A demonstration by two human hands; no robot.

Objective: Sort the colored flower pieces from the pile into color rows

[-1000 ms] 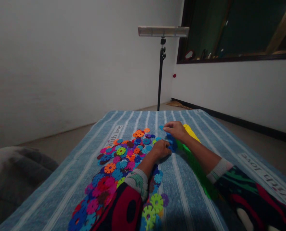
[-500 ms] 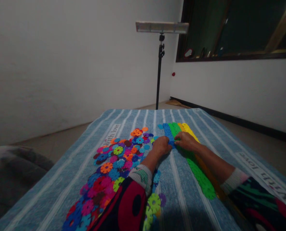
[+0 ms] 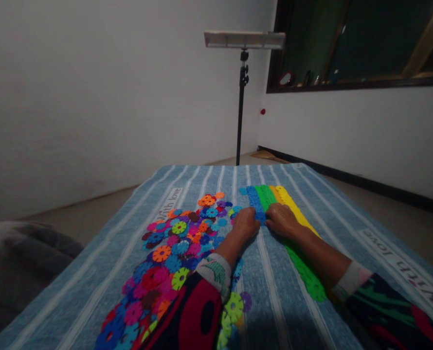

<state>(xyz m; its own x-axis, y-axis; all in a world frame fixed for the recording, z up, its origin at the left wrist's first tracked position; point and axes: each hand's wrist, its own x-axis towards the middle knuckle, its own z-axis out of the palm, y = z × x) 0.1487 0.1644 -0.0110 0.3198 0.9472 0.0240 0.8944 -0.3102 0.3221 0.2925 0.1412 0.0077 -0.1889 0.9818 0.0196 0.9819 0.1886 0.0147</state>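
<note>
Overlapping notched plastic discs form a blue strip (image 3: 253, 196) on the cloth. My left hand (image 3: 244, 224) is closed at the near end of this strip, on its left side. Opposite it, with fingers pinched, my right hand (image 3: 281, 220) grips the same end. A blue disc (image 3: 261, 217) shows between the two hands, its edges covered by the fingers. Immediately right of the blue strip lie a green strip (image 3: 307, 277), a narrow orange strip (image 3: 277, 194) and a yellow strip (image 3: 292, 206), partly hidden under my right hand and forearm.
Loose discs in many colours form a large pile (image 3: 161, 253) left of my left arm. Light green discs (image 3: 234, 306) lie close to my left sleeve. A striped blue cloth (image 3: 289, 311) covers the table. Beyond its far edge stands a lamp on a black stand (image 3: 240, 112).
My right hand has shifted slightly down and its fingers have drawn in closer to the blue disc. My left hand stays almost in place. The strips and pile look the same.
</note>
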